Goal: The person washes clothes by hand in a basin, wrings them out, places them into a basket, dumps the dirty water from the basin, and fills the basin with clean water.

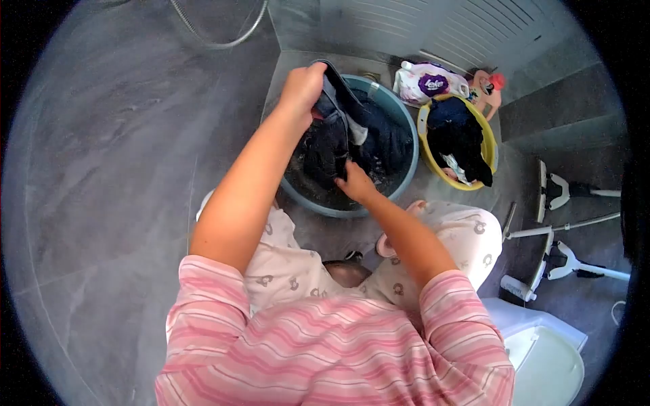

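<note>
Dark blue jeans (pixel 333 139) hang partly raised over a round blue basin (pixel 412 159), their lower part lying in the water. My left hand (pixel 302 89) is closed around the upper edge of the jeans, above the basin's left rim. Lower down, near the front of the basin, my right hand (pixel 355 183) pinches the dark cloth. More dark denim (pixel 389 145) lies in the right half of the basin. A light grey patch of fabric shows between the folds. Some fingertips are hidden by the cloth.
Right of the basin stands a yellow basin (pixel 425 145) with dark clothes (pixel 460 135). Behind it lie a white and purple detergent bag (pixel 433 82) and a bottle with a red cap (pixel 496 82). Cleaning tools (pixel 569 260) and a white lidded bin (pixel 552 365) are at the right.
</note>
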Motion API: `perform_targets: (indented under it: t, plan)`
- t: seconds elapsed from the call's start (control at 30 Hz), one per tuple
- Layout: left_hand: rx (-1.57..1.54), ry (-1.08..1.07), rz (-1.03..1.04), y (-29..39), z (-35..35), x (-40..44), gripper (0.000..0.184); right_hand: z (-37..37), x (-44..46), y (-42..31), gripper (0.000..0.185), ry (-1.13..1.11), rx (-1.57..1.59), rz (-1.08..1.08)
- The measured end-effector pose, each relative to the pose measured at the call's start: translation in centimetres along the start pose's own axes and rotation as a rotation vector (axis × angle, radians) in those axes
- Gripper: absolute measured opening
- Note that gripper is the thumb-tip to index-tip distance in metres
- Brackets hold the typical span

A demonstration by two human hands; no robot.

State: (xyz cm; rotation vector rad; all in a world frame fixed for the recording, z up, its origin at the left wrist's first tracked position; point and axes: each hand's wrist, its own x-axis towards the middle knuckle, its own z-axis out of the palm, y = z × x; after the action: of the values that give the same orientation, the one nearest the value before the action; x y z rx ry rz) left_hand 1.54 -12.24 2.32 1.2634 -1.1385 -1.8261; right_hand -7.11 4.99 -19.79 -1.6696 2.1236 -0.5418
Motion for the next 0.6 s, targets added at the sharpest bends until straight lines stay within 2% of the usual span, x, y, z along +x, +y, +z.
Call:
perform_targets:
  t: [0.07, 0.17, 0.23, 0.27, 0.3, 0.37, 0.43, 0.47, 0.5, 0.57, 0.6]
  plan:
    - [0.099, -0.011, -0.028, 0.9, -0.8, -0.5, 0.030, 0.4, 2.8, 0.6, 0.043, -0.223, 0.314, 0.243]
    - [0.282, 0.011, -0.044, -0.6, -3.5, 1.5, 0.027, -1.9, 5.5, 1.9, 0.036, -0.311, 0.475, 0.351]
    - [0.533, 0.059, 0.002, -2.1, -6.1, 3.4, 0.024, -4.1, 6.7, 2.8, 0.020, -0.300, 0.293, 0.234]
    - [0.695, -0.018, -0.066, -2.3, -7.4, 3.9, 0.037, -5.3, 7.7, 3.3, 0.029, -0.389, 0.249, 0.172]
    - [0.692, -0.024, -0.058, -3.1, -8.3, 4.2, 0.037, -7.5, 7.9, 2.2, 0.024, -0.389, 0.252, 0.120]
    - [0.929, 0.018, -0.048, -6.3, -10.0, 5.1, 0.036, -12.0, 7.7, -1.0, 0.024, -0.416, 0.325, 0.123]
    - [1.147, -0.173, -0.198, -7.4, -10.9, 5.0, 0.033, -16.0, 6.7, -4.1, 0.025, -0.392, 0.282, 0.064]
    - [1.220, -0.155, -0.307, -7.7, -10.6, 4.2, 0.030, -17.5, 6.2, -5.1, 0.025, -0.360, 0.268, 0.029]
    - [1.258, -0.234, -0.372, -7.6, -10.4, 3.4, 0.026, -18.8, 5.7, -5.7, 0.025, -0.327, 0.255, -0.007]
    - [1.322, -0.378, -0.459, -10.4, -11.1, 4.6, 0.023, -20.4, 5.0, -6.1, 0.024, -0.290, 0.308, 0.006]
    - [1.329, -0.383, -0.462, -11.0, -11.0, 4.6, 0.023, -21.0, 4.6, -6.1, 0.023, -0.225, 0.354, -0.042]
